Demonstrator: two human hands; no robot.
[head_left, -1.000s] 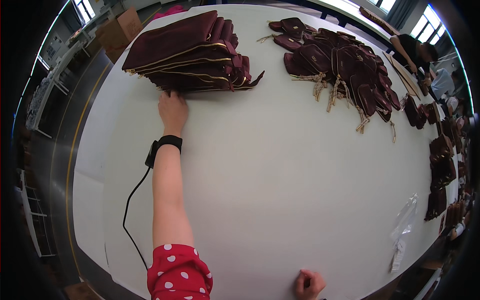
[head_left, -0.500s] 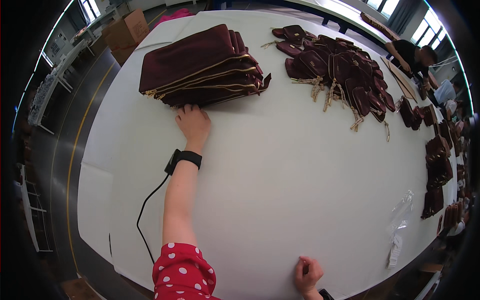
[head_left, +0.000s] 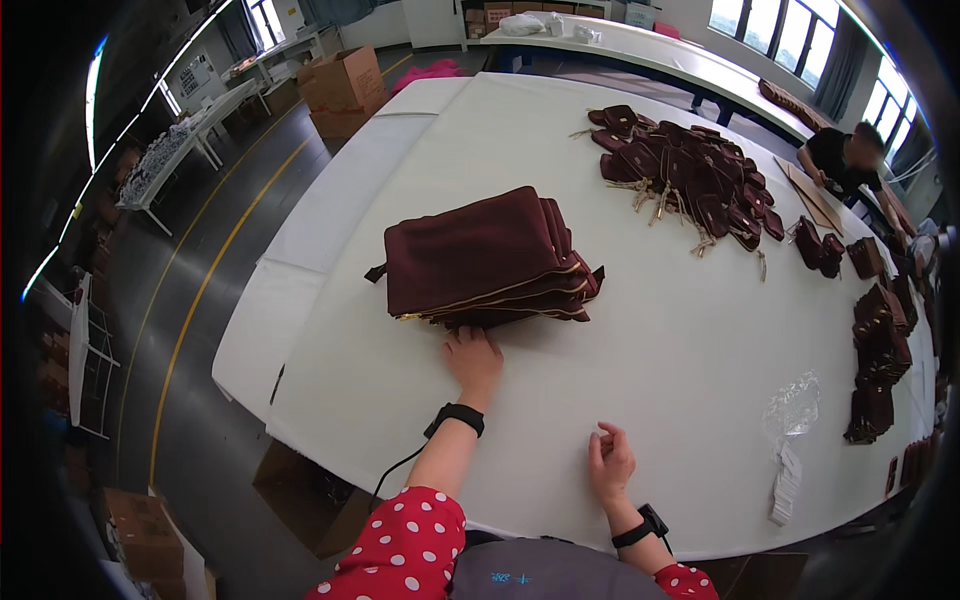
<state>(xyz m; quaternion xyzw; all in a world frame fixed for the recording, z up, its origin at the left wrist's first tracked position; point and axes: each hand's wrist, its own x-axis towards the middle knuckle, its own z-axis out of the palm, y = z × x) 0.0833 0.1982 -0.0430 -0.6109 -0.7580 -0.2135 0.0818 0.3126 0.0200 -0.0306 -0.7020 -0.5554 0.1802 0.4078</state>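
Observation:
A stack of dark maroon zip pouches [head_left: 470, 255] with gold zippers lies on the white table, left of its middle. My left hand [head_left: 473, 360] is at the stack's near edge, its fingertips tucked beneath the lowest pouch and hidden there; it grips the stack from below. Small strap ends stick out at the stack's sides. My right hand [head_left: 611, 464] hovers over the table's near part, right of the stack. Its fingers are loosely bent, the thumb stands apart, and nothing is in it.
A heap of small maroon pouches [head_left: 695, 175] with beige tassels lies at the far right. Stacked maroon pieces [head_left: 880, 335] line the right edge. Nearer are a clear plastic bag [head_left: 793, 403] and white tags [head_left: 787, 485]. Another person [head_left: 843, 160] leans over the table's far right.
The stack of pouches has slid nearer to me, with my left hand at its near edge. My right hand has moved forward and its fingers have loosened. The view has tilted up.

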